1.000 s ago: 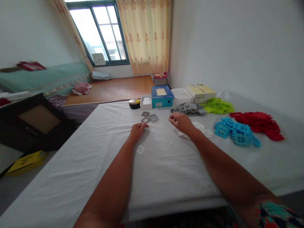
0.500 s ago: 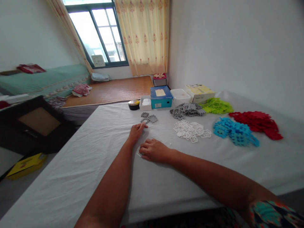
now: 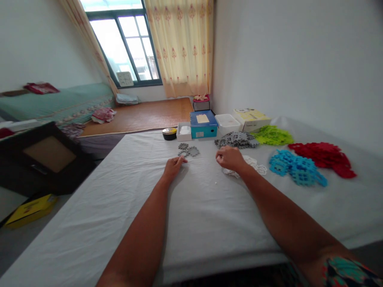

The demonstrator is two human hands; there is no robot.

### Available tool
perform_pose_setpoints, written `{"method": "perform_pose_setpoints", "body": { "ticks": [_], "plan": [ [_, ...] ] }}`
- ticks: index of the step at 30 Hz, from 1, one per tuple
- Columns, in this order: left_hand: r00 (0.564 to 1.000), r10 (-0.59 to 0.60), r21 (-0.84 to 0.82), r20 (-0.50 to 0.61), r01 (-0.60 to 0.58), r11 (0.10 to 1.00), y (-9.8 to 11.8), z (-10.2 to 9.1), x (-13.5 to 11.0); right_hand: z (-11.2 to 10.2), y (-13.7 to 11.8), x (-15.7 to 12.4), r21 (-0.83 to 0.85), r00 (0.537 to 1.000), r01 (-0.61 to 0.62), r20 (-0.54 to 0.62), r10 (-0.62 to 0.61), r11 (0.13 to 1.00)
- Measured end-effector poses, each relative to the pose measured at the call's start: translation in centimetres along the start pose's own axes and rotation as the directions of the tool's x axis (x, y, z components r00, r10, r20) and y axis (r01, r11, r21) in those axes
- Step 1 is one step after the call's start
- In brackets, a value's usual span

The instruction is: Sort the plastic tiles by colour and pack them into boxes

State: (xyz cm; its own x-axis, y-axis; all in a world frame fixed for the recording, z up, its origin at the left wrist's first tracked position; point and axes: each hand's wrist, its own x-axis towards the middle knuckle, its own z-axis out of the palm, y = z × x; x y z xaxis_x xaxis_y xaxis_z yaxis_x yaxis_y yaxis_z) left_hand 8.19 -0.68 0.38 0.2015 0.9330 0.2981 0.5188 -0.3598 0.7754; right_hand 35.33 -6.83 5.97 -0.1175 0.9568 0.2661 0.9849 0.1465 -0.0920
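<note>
My left hand (image 3: pixel 174 165) lies flat on the white cloth of the table (image 3: pixel 191 215), fingertips just short of a small group of joined grey grid pieces (image 3: pixel 189 150). It holds nothing. My right hand (image 3: pixel 229 158) hovers at the left edge of a pile of white grid pieces (image 3: pixel 255 164), fingers curled around a small white piece of which only a bit shows at the fingertips. A tiny white speck (image 3: pixel 216 183) lies on the cloth between my arms.
Piles of grey (image 3: pixel 237 139), lime green (image 3: pixel 271 136), blue (image 3: pixel 295 166) and red (image 3: pixel 324 156) pieces lie to the right. At the far edge stand a blue box (image 3: pixel 203 124), white containers (image 3: pixel 227 121), a yellow box (image 3: pixel 251 117) and a tape roll (image 3: pixel 169 133).
My right hand came back to the lone white piece by my left wrist, took it up and carried it to the white pile. That spot is now bare. My left hand stayed.
</note>
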Motion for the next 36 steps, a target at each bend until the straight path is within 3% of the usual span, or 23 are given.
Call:
{"method": "perform_pose_setpoints", "body": {
  "ticks": [3,6,9,13,20,24,29,33,36],
  "plan": [
    [1.0,-0.011,0.003,0.007,0.011,1.0,-0.1,0.0,0.0,0.9,0.7,0.1,0.028,0.999,0.004,-0.053,-0.002,1.0],
    [1.0,-0.012,-0.008,0.004,0.012,1.0,-0.2,0.1,0.1,2.2,-0.7,0.1,0.126,0.989,0.11,-0.112,-0.096,0.986],
    [1.0,0.0,-0.016,0.014,0.001,1.0,-0.2,0.1,0.1,3.2,-2.9,0.2,0.17,0.973,0.227,-0.074,-0.217,0.959],
    [1.0,0.007,-0.003,0.023,-0.007,1.0,0.1,0.0,0.0,3.7,-5.5,1.6,0.095,0.953,0.296,0.028,-0.3,0.95],
    [0.999,0.032,0.033,0.017,-0.032,0.999,0.0,-0.1,-0.1,5.2,-6.9,5.9,-0.05,0.975,0.205,0.101,-0.199,0.978],
    [0.999,0.046,0.034,0.026,-0.047,0.998,-0.3,0.0,0.0,6.1,-6.7,6.3,-0.053,0.984,0.165,0.071,-0.161,0.985],
    [0.999,0.037,0.022,0.034,-0.038,0.999,-0.3,0.2,0.2,6.1,-5.4,6.1,-0.034,0.979,0.199,0.062,-0.197,0.979],
    [0.999,0.037,0.004,0.035,-0.037,0.999,-0.2,0.2,0.0,4.9,-3.6,6.2,-0.024,0.975,0.219,0.034,-0.218,0.975],
    [0.999,0.03,-0.004,0.037,-0.03,1.0,0.0,0.2,-0.1,3.1,-0.7,6.6,-0.058,0.99,0.108,-0.09,-0.113,0.992]
  ]
}}
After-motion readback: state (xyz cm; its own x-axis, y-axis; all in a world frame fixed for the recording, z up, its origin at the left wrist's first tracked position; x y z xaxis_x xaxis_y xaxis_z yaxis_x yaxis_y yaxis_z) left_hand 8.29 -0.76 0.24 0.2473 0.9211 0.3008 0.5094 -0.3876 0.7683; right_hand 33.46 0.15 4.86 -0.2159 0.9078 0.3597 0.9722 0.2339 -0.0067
